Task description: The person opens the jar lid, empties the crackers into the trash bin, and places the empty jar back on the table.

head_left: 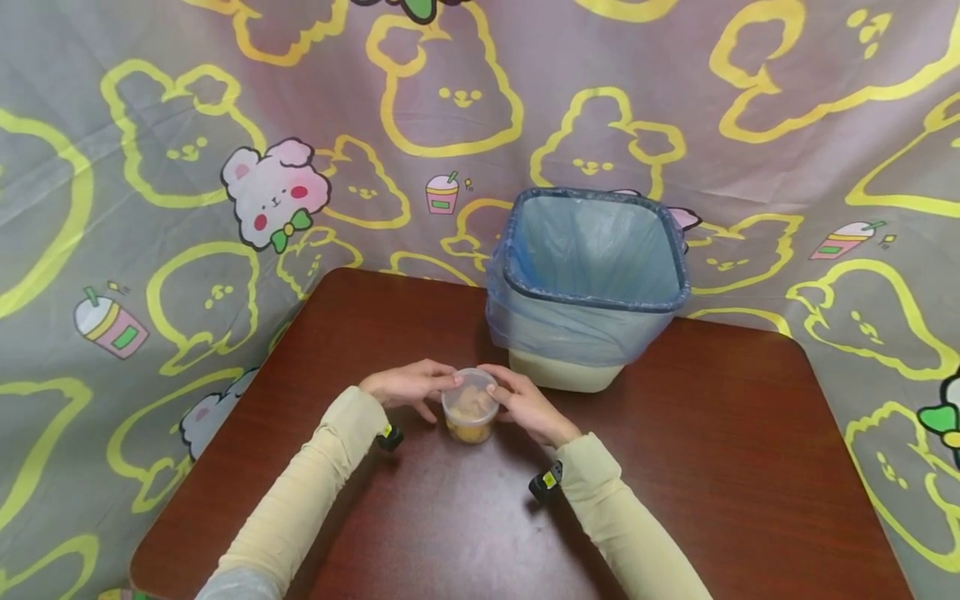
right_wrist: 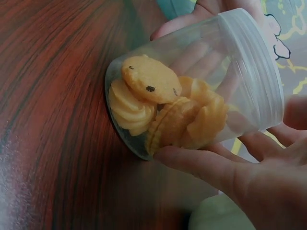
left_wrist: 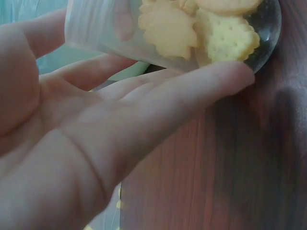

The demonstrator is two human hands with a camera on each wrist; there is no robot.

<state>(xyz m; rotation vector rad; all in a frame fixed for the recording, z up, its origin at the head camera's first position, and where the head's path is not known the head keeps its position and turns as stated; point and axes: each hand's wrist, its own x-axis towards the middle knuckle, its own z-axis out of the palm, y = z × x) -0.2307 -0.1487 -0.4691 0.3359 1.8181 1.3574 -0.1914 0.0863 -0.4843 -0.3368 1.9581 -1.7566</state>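
Note:
A small clear plastic tub (head_left: 469, 407) with a lid, filled with round yellow biscuits, stands on the dark wooden table (head_left: 712, 433) near its middle. My left hand (head_left: 408, 385) cups its left side and my right hand (head_left: 528, 408) cups its right side. In the left wrist view the tub (left_wrist: 168, 24) lies against the fingers of the left hand (left_wrist: 120, 96). The right wrist view has the tub (right_wrist: 192, 96) held between the thumb and fingers of the right hand (right_wrist: 249, 177), its base on the wood.
A cream waste bin (head_left: 592, 283) lined with a blue plastic bag stands just behind the tub, its mouth open. A grey cartoon-print cloth (head_left: 225, 167) hangs behind and beside the table.

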